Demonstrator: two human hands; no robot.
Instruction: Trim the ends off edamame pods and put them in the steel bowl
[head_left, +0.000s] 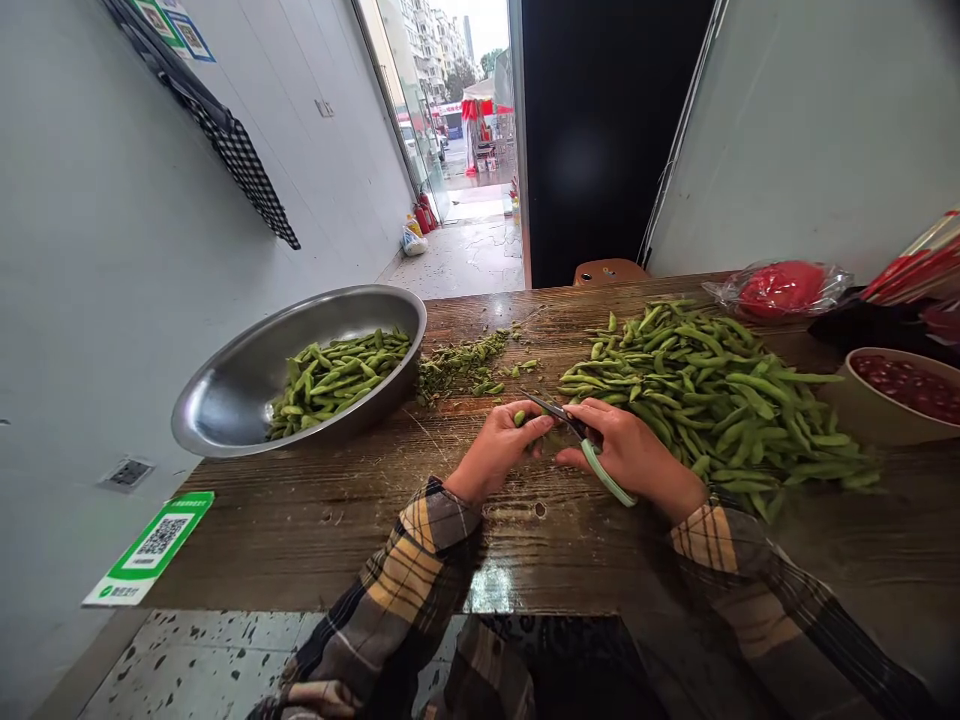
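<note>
My left hand (504, 447) is closed around a green edamame pod (519, 418), mostly hidden by the fingers. In my right hand (624, 452) is a pair of scissors (611, 478) with pale green handles, its dark blades pointing left at the pod. Whether the blades touch the pod I cannot tell. To the right lies a large heap of edamame pods (720, 390). On the left a wide steel bowl (225, 385), leaning to one side, holds more pods (341, 375). Small green trimmings (465, 365) are scattered between bowl and heap.
The wooden table (360, 520) carries a green QR-code card (154, 550) at its left corner. At the right are a tub of dark red contents (904, 395) and a red item in clear plastic (784, 288). A brown stool (609, 270) stands behind the table, near an open doorway.
</note>
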